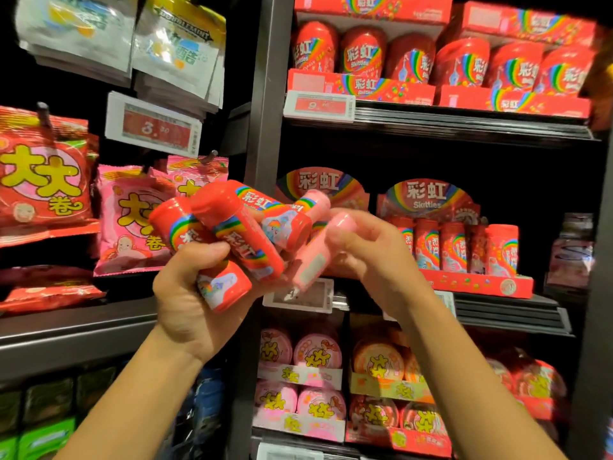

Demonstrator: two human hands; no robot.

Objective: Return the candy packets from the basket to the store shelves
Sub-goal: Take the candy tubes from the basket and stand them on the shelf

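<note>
My left hand grips a bunch of small red candy bottles with rainbow labels, held up in front of the shelves. My right hand pinches a pink candy bottle at the right side of that bunch. Behind the hands, on the middle shelf, a red display tray holds a row of matching small bottles. The tray beside it under the left rainbow header card is mostly hidden by my hands. The basket is out of view.
The upper shelf carries larger red candy jars in red trays. Round pink and orange tubs fill the lower shelves. To the left hang red and pink candy bags on pegs, with a price tag.
</note>
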